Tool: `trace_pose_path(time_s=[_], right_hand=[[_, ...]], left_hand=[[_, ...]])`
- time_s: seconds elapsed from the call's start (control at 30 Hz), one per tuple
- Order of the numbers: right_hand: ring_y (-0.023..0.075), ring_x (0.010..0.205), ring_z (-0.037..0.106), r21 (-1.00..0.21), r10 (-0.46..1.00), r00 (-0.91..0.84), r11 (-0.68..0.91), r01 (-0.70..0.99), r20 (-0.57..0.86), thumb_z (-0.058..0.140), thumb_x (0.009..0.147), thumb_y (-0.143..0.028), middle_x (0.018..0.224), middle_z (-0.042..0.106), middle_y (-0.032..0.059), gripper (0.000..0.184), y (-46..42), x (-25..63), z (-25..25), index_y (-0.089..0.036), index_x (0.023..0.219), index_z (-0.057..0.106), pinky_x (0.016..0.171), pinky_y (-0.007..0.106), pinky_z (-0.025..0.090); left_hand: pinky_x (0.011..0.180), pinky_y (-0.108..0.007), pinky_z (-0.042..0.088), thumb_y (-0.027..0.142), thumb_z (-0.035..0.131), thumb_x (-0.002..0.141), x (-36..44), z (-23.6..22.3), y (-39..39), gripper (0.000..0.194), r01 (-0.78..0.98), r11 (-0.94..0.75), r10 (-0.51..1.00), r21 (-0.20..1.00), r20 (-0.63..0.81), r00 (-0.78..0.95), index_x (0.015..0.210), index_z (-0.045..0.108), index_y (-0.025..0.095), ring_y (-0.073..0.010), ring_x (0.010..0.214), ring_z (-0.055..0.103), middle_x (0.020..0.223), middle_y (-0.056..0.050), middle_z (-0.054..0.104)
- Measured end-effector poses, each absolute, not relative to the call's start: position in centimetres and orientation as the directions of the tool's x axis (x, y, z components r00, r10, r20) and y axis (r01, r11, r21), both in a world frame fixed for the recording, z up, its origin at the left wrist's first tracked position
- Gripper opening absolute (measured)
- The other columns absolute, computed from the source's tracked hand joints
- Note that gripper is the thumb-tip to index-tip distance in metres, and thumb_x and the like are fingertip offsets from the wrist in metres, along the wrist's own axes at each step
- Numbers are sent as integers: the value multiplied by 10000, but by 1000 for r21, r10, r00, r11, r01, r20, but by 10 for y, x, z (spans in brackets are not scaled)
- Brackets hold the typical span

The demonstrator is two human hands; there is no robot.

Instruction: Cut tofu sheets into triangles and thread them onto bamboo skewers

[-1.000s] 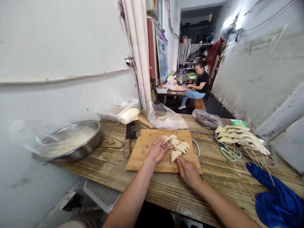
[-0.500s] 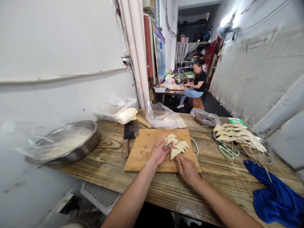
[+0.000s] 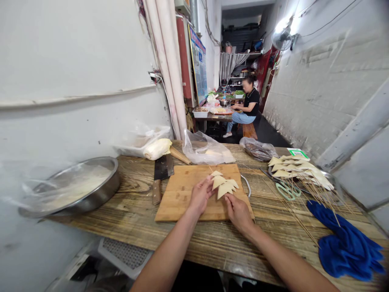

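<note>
Over the wooden cutting board point(image 3: 179, 194), a thin stick carries several pale, thin triangular slices point(image 3: 225, 188), which look like tofu skin. My left hand point(image 3: 201, 196) is closed by the left edge of the slices, its fingertips on them near the upper part of the stick. At the lower end, my right hand point(image 3: 238, 211) pinches the skewer just below the lowest slice; the fingers hide that end of the stick. A few more slices point(image 3: 233, 183) show at the right side, and I cannot tell whether they are on the stick or on the board.
Left of the board lie a cleaver point(image 3: 161, 174) and a pale peeled vegetable point(image 3: 158, 149); farther left stands a steel basin point(image 3: 106, 182). Finished-looking skewers point(image 3: 299, 168) fill a tray at right, near green-handled scissors point(image 3: 288, 191), loose sticks and a blue cloth point(image 3: 346, 243). A person point(image 3: 247, 101) sits beyond.
My left fingers have gone from a more open palm to closing on the slices. The lowest slice has tilted flatter and sits a little higher. The whole view has shifted slightly.
</note>
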State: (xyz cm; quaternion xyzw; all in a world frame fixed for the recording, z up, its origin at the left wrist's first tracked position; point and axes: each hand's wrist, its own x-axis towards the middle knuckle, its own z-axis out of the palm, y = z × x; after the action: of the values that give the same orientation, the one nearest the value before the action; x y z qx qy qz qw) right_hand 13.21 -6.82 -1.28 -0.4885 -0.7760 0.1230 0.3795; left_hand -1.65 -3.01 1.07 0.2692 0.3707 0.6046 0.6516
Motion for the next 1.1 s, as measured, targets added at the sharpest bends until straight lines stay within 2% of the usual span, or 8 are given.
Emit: trace_pose_path(time_s=[0.17, 0.27, 0.4, 0.53, 0.67, 0.77, 0.87, 1.1], right_hand=[[161, 666, 610, -601, 870, -151, 441, 667, 470, 319, 902, -274, 774, 668, 68, 299, -63, 139, -13, -166, 911, 598, 653, 239, 439], [160, 678, 612, -605, 874, -144, 432, 669, 465, 325, 899, -272, 792, 672, 67, 295, -62, 141, -14, -167, 917, 600, 667, 240, 441], [163, 671, 607, -597, 871, -147, 435, 674, 469, 328, 897, -270, 784, 670, 61, 288, -63, 142, -14, -171, 905, 598, 657, 245, 435], [164, 670, 608, -602, 867, -140, 439, 667, 478, 324, 894, -256, 778, 668, 62, 284, -65, 145, -13, -169, 906, 594, 646, 246, 432], [167, 677, 614, -601, 863, -137, 444, 665, 487, 331, 894, -256, 769, 670, 70, 281, -68, 146, -13, -163, 907, 596, 648, 247, 436], [168, 660, 613, -587, 851, -155, 466, 662, 501, 333, 892, -250, 757, 667, 65, 275, -69, 147, -12, -164, 890, 594, 625, 250, 434], [164, 662, 615, -578, 832, -166, 497, 647, 529, 339, 892, -242, 772, 669, 63, 264, -70, 146, -12, -164, 890, 592, 628, 247, 435], [157, 656, 619, -507, 792, -341, 593, 625, 506, 334, 895, -231, 769, 669, 66, 274, -77, 142, -15, -165, 903, 600, 611, 229, 425]], left_hand=[[1072, -377, 178, 229, 713, 638, -34, 1, -24, 286, -32, -141, 914, 989, 118, -387, 919, 659, 235, -253, 1286, 292, 1213, -63, 553], [1069, -455, -17, 247, 729, 611, -34, -5, -23, 296, 318, -124, 918, 940, 230, -323, 898, 658, 255, -290, 1331, 148, 1343, -74, 425], [1047, -494, -11, 256, 706, 630, -30, -9, -21, 216, 481, -94, 952, 872, 220, -213, 840, 660, 254, -308, 1313, 176, 1329, -89, 434], [1036, -448, 152, 191, 723, 586, -31, -5, -23, 208, 377, -110, 959, 919, 198, -203, 781, 661, 230, -299, 1242, 312, 1159, -88, 564], [985, -358, 292, 119, 685, 591, -39, -2, -25, 169, 128, -130, 991, 983, 132, -11, 727, 685, 219, -250, 1023, 526, 894, -68, 665], [978, -324, 317, 81, 690, 562, -47, -1, -23, 251, 60, -140, 989, 988, 137, 57, 774, 703, 213, -227, 984, 561, 939, -67, 675], [952, -353, 357, 140, 692, 603, -53, 0, -19, 284, 40, -158, 987, 987, 159, -31, 883, 689, 184, -223, 971, 578, 983, -79, 670], [726, -299, 510, 173, 608, 743, -61, 8, -14, 301, -564, 5, 988, 826, -90, -122, 1040, 578, 129, -172, 803, 641, 926, -103, 666]])
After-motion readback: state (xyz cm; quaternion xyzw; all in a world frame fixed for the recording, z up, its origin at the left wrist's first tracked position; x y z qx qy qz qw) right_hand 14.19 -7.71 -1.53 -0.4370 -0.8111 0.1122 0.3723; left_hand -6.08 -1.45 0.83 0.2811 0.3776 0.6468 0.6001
